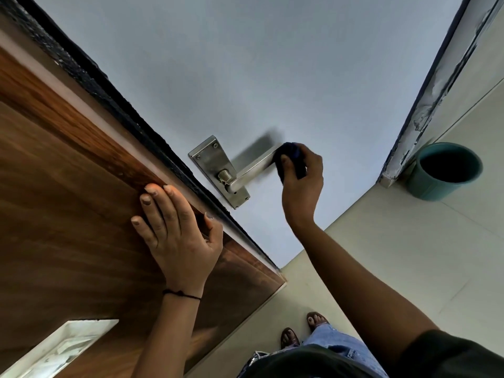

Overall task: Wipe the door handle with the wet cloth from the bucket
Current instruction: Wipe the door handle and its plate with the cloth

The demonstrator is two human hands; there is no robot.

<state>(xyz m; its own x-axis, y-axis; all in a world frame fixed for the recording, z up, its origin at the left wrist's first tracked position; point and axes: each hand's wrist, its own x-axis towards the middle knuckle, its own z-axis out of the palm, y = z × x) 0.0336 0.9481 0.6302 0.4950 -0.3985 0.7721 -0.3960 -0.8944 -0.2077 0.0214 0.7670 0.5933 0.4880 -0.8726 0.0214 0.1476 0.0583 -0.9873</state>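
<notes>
A steel lever door handle on its back plate juts from the pale grey door. My right hand is closed around a dark blue cloth, which wraps the free end of the lever. My left hand lies flat, fingers spread, on the brown wooden panel beside the door edge, holding nothing. A teal bucket stands on the floor at the right, by the door frame; its inside looks dark.
A black strip runs between the wooden panel and the grey door. The chipped door frame rises at the right. A white wall fitting sits at the lower left. My feet stand on pale floor tiles.
</notes>
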